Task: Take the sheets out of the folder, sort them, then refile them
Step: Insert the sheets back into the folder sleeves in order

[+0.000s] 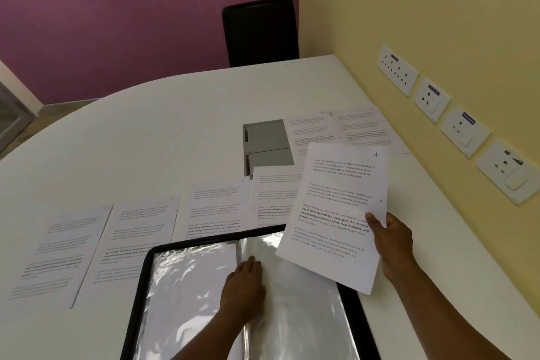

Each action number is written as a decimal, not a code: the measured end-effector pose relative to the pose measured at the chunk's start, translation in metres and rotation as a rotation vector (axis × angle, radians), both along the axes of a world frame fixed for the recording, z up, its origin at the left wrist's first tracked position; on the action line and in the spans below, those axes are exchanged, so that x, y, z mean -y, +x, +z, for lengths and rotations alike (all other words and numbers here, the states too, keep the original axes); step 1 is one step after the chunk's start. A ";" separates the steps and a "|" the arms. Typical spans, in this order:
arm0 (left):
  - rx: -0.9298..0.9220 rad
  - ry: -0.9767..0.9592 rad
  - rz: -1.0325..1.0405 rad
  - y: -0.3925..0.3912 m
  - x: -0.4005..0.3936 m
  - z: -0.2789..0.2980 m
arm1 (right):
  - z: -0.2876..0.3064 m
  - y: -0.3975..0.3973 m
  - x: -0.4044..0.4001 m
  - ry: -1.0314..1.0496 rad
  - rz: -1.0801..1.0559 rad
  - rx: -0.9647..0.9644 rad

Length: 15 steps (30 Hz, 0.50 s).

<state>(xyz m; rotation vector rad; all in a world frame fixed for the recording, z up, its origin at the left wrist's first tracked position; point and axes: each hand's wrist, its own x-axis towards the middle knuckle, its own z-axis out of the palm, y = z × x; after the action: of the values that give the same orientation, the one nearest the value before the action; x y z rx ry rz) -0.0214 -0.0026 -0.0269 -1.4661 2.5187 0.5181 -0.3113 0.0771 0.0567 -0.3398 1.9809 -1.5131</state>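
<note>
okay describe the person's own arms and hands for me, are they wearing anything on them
Two bare forearms enter from the bottom edge. No sleeves, gloves, watch, bracelets or rings show on the left hand or the right hand. Whatever is worn above the forearms is out of view.

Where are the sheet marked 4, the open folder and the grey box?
sheet marked 4 (336, 199), head view, middle of the printed page held by the right hand.
open folder (190, 286), head view, left plastic sleeve.
grey box (267, 137), head view, its top face.
</note>
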 end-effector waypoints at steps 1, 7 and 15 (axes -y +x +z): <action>0.007 0.008 -0.001 -0.008 0.009 -0.001 | 0.002 -0.004 0.001 -0.009 -0.013 0.007; 0.072 -0.076 -0.077 -0.044 0.047 -0.009 | 0.004 -0.026 0.012 -0.046 -0.086 0.052; -0.133 -0.381 -0.260 -0.042 0.056 -0.031 | 0.001 -0.045 0.028 -0.057 -0.154 0.094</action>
<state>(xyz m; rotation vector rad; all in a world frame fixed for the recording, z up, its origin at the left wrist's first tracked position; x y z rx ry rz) -0.0633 -0.0589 -0.0582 -1.2105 2.9804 0.0975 -0.3568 0.0487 0.0578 -0.1386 1.9303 -1.6527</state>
